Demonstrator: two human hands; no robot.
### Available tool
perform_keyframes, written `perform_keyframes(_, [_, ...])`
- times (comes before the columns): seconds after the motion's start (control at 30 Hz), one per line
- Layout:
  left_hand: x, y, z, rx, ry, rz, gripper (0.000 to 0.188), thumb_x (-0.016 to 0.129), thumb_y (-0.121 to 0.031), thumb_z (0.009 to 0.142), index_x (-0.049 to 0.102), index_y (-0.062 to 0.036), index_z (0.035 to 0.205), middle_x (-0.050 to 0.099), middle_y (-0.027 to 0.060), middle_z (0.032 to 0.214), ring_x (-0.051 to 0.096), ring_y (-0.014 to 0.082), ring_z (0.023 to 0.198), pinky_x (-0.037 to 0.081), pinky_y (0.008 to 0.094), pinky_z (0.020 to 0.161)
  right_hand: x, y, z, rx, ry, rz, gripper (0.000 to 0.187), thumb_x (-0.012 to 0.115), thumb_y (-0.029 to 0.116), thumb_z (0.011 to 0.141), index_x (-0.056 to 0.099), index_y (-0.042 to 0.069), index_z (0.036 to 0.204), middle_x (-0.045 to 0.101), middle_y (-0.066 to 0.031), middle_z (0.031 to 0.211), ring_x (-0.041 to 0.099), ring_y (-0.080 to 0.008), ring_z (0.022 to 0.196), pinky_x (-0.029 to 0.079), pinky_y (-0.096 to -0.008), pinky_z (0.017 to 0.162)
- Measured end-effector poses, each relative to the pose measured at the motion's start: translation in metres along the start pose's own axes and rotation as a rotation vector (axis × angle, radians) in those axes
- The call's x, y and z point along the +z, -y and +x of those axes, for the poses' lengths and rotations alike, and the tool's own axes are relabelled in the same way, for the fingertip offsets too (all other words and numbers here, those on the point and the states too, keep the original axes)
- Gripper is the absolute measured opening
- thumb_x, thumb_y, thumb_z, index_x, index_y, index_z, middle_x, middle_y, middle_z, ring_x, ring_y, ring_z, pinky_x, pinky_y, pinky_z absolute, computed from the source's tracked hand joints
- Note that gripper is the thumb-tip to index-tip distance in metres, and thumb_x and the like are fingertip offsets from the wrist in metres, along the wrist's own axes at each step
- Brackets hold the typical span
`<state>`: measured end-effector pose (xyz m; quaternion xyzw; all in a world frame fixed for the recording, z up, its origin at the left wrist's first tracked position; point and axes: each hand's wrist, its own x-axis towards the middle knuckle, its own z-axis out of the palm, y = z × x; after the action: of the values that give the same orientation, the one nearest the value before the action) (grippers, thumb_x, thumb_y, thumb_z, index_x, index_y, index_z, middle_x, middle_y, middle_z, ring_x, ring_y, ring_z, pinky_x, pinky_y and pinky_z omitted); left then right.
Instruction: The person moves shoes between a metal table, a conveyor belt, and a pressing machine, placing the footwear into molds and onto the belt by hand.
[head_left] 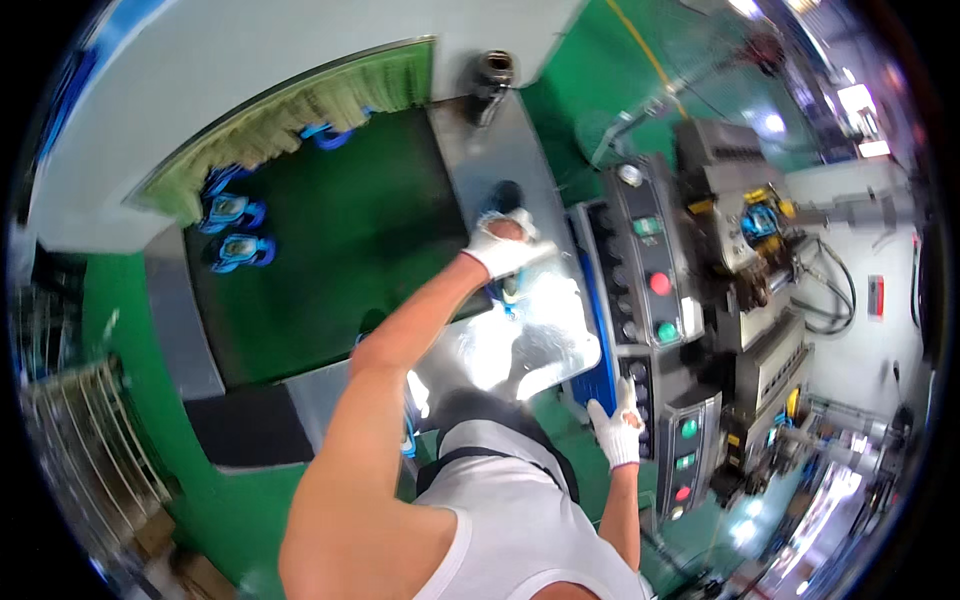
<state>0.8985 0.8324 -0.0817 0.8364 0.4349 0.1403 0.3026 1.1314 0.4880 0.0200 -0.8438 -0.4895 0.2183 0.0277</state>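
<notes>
The broad dark green belt [350, 260] spreads out to the left of the left hand [506, 246], with blue shoe-like pieces [230, 212] well apart from that hand, at the belt's far left. To its right stands a grey control box [655, 265]; the shiny metal ledge [562, 335] lies beneath it and reaches toward the body. The right hand [617, 432] is nearer the body, beside the box's lower part, its fingers spread and nothing seen in them. Smallest is a partly hidden blue piece [510, 314] directly on the body side of the left hand, which is clearly the nearer of the two. As far as its visible part shows, its long axis runs roughly away from the body, in under the glove. Blur and overlap leave me unable to tell whether the left hand grips it or merely passes above.
</notes>
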Motion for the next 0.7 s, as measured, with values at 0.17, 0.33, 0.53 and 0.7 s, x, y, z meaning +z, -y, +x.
perform_keyframes(0.17, [0.016, 0.004, -0.016, -0.055, -0.119, -0.450, 0.057, 0.067, -0.055, 0.092, 0.066, -0.0049, 0.118, 0.061, 0.0205, 0.123, 0.061, 0.0411, 0.114, 0.049, 0.0492, 0.096, 0.027, -0.004, 0.022, -0.015, 0.171, -0.062, 0.077, 0.076, 0.036, 0.088, 0.048, -0.004, 0.148, 0.051, -0.0258, 0.151, 0.050, -0.0361, 0.140, 0.039, -0.0400, 0.116])
perform_keyframes(0.33, [-0.093, 0.157, -0.123, -0.218, -0.679, 0.153, 0.051, 0.081, -0.034, 0.080, 0.065, -0.0045, 0.118, 0.066, 0.0182, 0.115, 0.061, 0.0387, 0.111, 0.049, 0.0501, 0.096, 0.025, -0.012, 0.020, 0.177, 0.269, -0.035, 0.074, 0.074, 0.036, 0.088, 0.050, -0.003, 0.147, 0.061, -0.0242, 0.140, 0.058, -0.0384, 0.131, 0.044, -0.0422, 0.111])
perform_keyframes(0.53, [-0.181, 0.323, -0.287, -0.962, -0.777, 0.621, 0.051, 0.072, -0.041, 0.089, 0.064, -0.0074, 0.127, 0.065, 0.0195, 0.123, 0.059, 0.0432, 0.115, 0.046, 0.0540, 0.100, 0.037, -0.069, -0.006, 0.309, 0.550, -0.246, 0.079, 0.072, 0.047, 0.084, 0.053, -0.001, 0.145, 0.059, -0.0232, 0.144, 0.055, -0.0386, 0.134, 0.041, -0.0452, 0.112])
perform_keyframes(0.7, [-0.180, 0.375, -0.318, -0.820, -0.522, 0.603, 0.031, 0.055, -0.038, 0.104, 0.068, -0.0104, 0.109, 0.066, 0.0196, 0.112, 0.065, 0.0418, 0.099, 0.053, 0.0511, 0.082, 0.030, -0.008, 0.037, 0.113, 0.504, -0.195, 0.073, 0.075, 0.036, 0.087, 0.052, -0.001, 0.145, 0.060, -0.0227, 0.142, 0.057, -0.0381, 0.131, 0.043, -0.0436, 0.111])
